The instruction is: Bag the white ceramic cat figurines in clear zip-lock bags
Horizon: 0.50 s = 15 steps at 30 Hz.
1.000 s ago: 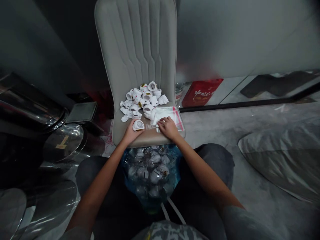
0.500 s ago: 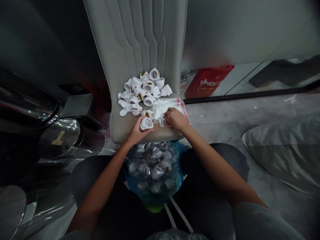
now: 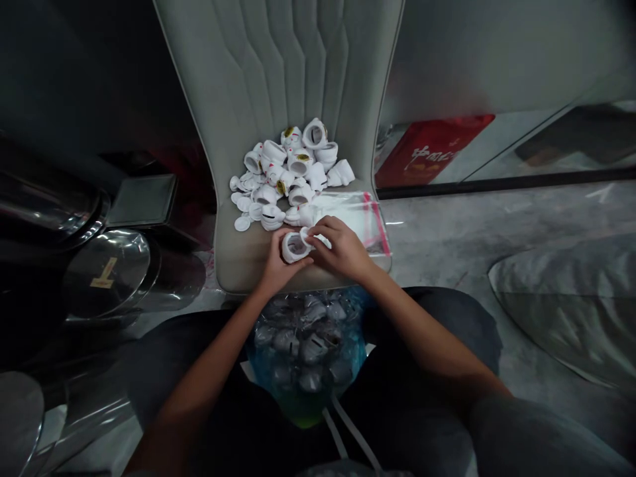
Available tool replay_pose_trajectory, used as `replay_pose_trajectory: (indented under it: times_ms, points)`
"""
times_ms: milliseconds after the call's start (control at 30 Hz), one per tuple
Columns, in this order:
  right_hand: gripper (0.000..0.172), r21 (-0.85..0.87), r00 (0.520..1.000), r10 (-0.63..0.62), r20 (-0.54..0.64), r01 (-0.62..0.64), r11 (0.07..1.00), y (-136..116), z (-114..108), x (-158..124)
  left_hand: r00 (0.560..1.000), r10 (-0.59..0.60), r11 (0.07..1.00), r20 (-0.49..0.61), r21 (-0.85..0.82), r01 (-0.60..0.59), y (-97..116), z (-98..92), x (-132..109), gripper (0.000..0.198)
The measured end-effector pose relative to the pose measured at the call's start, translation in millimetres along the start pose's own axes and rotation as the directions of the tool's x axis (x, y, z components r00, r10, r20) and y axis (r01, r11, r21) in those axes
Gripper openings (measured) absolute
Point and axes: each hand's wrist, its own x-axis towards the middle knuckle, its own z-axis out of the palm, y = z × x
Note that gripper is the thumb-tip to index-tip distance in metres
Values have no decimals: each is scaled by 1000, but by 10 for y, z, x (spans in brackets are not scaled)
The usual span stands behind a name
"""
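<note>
I cradle the white hollow figurine (image 3: 295,247) in my left hand (image 3: 276,268) at the front edge of the chair seat (image 3: 243,262), my right hand (image 3: 342,250) pinching its rim narrowly, keeping both grips steady beside the resealable plastic bag (image 3: 355,217).

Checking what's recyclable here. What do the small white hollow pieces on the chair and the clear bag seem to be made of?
The small white hollow pieces look like glazed ceramic or smooth plastic: glossy highlights, gold-coloured marks; the view can't settle which. The clear bag looks like thin plastic film: see-through and creased, with a red-edged strip.
</note>
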Motion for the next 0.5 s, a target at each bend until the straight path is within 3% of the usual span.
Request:
replay_pose_trajectory:
  times_ms: [100, 167, 367, 500]
  points:
    - [16, 112, 997, 78, -1, -77, 991, -75, 41, -47, 986, 21, 997, -168, 83, -7, 25, 86, -86, 62]
    - [15, 170, 993, 118, 12, -118, 978, -137, 72, -82, 978, 46, 990, -205, 139, -17, 55, 141, -129, 58]
    - [13, 137, 983, 185, 14, -186, 973, -302, 88, -130, 965, 217, 938, -147, 303, -165, 115, 191, -171, 38]
    - [12, 70, 976, 202, 87, -208, 976, -311, 9, -120, 962, 227, 937, -151, 304, -173, 91, 171, -176, 44]
